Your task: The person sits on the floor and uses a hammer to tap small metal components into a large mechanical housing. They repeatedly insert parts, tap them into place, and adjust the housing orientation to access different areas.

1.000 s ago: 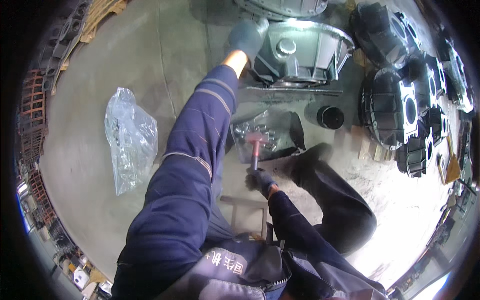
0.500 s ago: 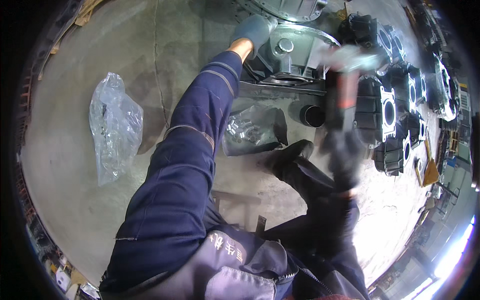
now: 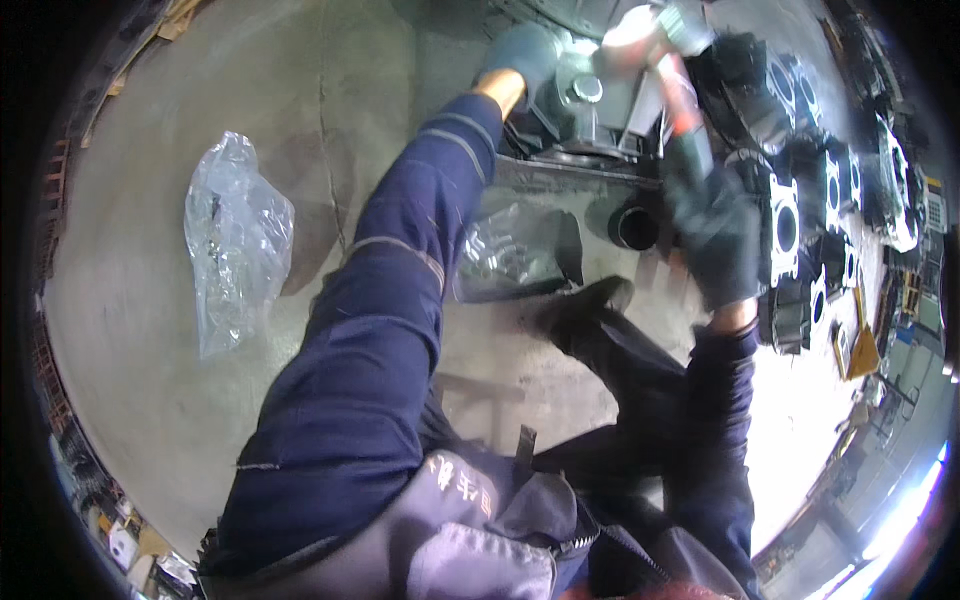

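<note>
My right hand (image 3: pixel 722 245), in a dark glove, is wrapped around the handle of a hammer (image 3: pixel 682 100) with a red band. Motion smears the hammer's head, which is over the right upper part of a grey cast metal housing (image 3: pixel 615 100). My left hand (image 3: pixel 522 62), in a grey glove, is closed at the housing's upper left side. Whatever its fingers hold there is too small and blurred to name. A round shiny boss (image 3: pixel 587 89) stands up from the housing, just right of my left hand.
Below the housing, a dark open bag (image 3: pixel 555 240) holds several small shiny metal cylinders (image 3: pixel 500 255). Beside it is a black round tube (image 3: pixel 634 228). Black castings (image 3: pixel 785 225) with pale flanges line the right. On the floor at left lies a clear plastic bag (image 3: pixel 235 245).
My right hand has swung the hammer up and left, and its head is now over the housing. My left hand stays at the housing. The whole view has shifted slightly.
</note>
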`<state>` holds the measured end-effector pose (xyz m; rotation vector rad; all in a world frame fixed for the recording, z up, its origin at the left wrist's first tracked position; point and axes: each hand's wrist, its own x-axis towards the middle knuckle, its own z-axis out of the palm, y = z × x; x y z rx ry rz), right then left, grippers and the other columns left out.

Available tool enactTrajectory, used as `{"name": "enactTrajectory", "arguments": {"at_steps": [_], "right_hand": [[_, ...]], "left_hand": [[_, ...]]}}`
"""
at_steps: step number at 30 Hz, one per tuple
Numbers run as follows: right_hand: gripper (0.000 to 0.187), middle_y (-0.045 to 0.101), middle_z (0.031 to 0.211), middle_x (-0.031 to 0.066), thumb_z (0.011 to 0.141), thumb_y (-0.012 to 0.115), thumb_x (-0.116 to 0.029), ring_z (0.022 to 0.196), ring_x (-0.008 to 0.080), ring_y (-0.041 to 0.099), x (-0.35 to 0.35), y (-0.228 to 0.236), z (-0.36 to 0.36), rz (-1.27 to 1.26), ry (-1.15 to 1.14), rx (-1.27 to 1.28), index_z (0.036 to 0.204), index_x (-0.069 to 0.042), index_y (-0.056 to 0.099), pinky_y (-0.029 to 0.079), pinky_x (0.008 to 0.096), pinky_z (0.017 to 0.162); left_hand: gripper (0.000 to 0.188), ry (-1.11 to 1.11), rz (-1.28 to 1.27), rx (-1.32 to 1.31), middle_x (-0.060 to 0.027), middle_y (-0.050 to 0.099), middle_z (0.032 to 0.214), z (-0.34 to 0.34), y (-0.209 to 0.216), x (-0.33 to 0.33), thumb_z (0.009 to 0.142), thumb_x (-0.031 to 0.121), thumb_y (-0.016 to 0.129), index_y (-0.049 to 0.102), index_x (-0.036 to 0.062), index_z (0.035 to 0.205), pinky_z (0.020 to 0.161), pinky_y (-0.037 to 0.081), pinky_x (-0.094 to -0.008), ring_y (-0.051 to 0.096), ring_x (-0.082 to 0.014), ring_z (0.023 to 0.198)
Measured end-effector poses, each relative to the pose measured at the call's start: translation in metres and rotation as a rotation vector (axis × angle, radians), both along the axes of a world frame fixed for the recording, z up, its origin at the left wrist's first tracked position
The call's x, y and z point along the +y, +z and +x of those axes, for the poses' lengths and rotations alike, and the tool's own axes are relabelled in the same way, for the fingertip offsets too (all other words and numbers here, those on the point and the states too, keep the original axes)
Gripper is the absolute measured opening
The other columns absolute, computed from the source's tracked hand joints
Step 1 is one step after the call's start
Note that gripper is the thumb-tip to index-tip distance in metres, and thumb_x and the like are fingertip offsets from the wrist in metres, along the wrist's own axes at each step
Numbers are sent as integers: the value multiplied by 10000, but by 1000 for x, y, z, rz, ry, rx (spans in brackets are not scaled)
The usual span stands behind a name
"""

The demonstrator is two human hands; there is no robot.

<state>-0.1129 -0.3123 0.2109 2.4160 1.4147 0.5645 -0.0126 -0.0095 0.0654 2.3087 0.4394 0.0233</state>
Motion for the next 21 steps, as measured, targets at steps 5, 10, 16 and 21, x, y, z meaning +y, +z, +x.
{"name": "enactTrajectory", "arguments": {"at_steps": [5, 10, 16, 21], "right_hand": [[255, 765, 942, 31, 991, 688, -181, 735, 87, 678, 25, 85, 11, 1118, -413, 514, 1185, -20, 722, 530, 263, 642], [265, 707, 958, 240, 953, 641, -255, 785, 356, 724, 47, -14, -19, 773, -295, 289, 1056, -12, 615, 557, 420, 658], [333, 708, 774, 201, 912, 750, -328, 707, 328, 728, -4, 3, 12, 664, -303, 723, 1002, -16, 677, 561, 418, 657], [251, 683, 754, 6, 998, 696, -267, 669, 78, 651, 39, 106, 16, 1019, -360, 357, 1077, -30, 718, 526, 258, 564]], "left_hand": [[554, 80, 5, -24, -252, 702, 1189, 4, -6, -4, 996, 501, 484, 763, 35, 1108, 990, 508, -507, 664, -432, 1150], [601, 99, 18, -118, -279, 703, 1147, 1, -8, -7, 996, 536, 470, 767, 19, 1067, 967, 504, -516, 667, -453, 1117], [536, 82, -34, -1, -241, 706, 1190, -2, -4, -5, 994, 490, 473, 770, 57, 1102, 968, 523, -509, 676, -425, 1126], [587, 69, -27, -34, -268, 699, 1175, 2, -7, -5, 1008, 523, 478, 758, 15, 1100, 972, 504, -511, 661, -437, 1140]]}}
